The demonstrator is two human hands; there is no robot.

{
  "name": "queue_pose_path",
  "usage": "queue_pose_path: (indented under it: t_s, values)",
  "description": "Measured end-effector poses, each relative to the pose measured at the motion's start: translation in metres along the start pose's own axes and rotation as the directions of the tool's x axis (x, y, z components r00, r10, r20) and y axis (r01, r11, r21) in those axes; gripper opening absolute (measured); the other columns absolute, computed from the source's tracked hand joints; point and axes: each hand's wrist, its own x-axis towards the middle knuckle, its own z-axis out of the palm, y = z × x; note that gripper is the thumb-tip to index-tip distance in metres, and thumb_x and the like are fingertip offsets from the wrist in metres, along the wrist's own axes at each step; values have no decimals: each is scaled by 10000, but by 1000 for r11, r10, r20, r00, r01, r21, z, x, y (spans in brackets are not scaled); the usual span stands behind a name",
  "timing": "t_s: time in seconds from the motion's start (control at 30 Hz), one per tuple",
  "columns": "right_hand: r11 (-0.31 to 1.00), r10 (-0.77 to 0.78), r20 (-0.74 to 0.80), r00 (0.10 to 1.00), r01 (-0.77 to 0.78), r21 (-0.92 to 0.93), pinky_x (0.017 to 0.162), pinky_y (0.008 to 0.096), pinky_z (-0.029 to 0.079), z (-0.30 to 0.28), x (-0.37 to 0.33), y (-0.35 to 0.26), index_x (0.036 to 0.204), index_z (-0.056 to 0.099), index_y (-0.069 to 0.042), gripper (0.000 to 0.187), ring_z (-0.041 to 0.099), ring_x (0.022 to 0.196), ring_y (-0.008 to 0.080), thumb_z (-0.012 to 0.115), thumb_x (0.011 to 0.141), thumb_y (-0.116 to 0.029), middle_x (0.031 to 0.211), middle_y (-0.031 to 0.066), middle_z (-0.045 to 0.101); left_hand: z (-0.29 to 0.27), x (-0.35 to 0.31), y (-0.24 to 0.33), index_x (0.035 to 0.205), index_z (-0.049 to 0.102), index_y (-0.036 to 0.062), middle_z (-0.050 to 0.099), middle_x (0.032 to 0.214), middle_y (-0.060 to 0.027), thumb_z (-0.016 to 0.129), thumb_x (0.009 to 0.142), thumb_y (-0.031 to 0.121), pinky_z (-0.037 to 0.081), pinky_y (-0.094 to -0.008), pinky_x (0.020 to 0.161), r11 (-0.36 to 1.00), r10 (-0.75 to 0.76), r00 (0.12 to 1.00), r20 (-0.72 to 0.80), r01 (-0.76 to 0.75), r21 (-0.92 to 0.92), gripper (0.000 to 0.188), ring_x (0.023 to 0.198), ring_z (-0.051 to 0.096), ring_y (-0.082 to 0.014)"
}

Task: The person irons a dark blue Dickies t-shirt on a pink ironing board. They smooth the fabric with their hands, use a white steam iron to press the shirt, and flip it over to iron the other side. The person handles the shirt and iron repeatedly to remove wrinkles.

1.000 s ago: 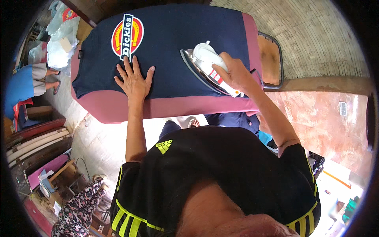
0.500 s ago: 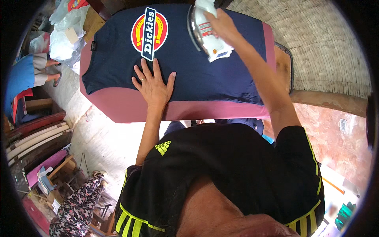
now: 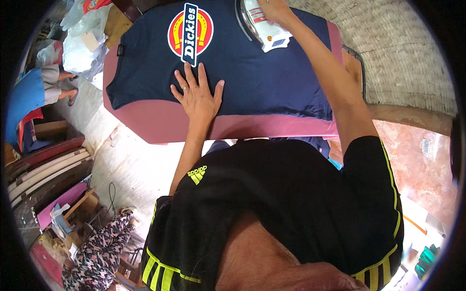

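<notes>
A navy blue shirt lies spread on a pink-covered ironing board. On its chest is a large print in red, yellow and white. My left hand rests flat on the cloth just below the print, fingers spread. Near the far edge, my right hand grips a white clothes iron, whose top is cut off by the frame. The iron sits over the shirt to the right of the print.
Clear plastic bags are piled at the far left, near a person in a blue top. Another person in patterned trousers is at the lower left, beside stacked boards. A woven wall stands at the right.
My right hand has pushed the iron farther away across the shirt, toward the far edge. My left hand keeps its place on the cloth. The whole view has shifted slightly.
</notes>
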Motion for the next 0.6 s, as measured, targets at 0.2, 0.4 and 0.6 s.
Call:
queue_pose_path:
  t_s: [0.2, 0.4, 0.6]
  values:
    - [966, -197, 92, 976, 209, -153, 579, 397, 533, 4, -92, 18, 1023, 519, 33, 447, 685, 624, 298, 550, 993, -412, 764, 227, 650, 5, -1, 2, 1484, 395, 6, 295, 1568, -270, 467, 989, 491, 176, -682, 1122, 1000, -24, 998, -58, 25, 8, 696, 1464, 220, -490]
    - [958, -219, 366, 905, 270, -94, 695, 546, 525, -18, -216, 3, 1060, 505, 58, 362, 658, 813, 519, 611, 971, -276, 862, 357, 648, 10, -2, -8, 1481, 403, 2, 308, 1564, -274, 480, 981, 474, 184, -624, 1151, 994, -79, 994, -78, 85, 70, 692, 1464, 234, -477]
    - [886, -363, 166, 917, 394, -244, 642, 545, 540, -62, -172, 64, 1014, 487, 36, 371, 677, 742, 483, 605, 974, -314, 773, 317, 656, 6, -12, -11, 1489, 419, 42, 310, 1574, -251, 470, 981, 508, 184, -613, 1159, 978, -101, 989, -113, 119, 170, 692, 1463, 240, -470]
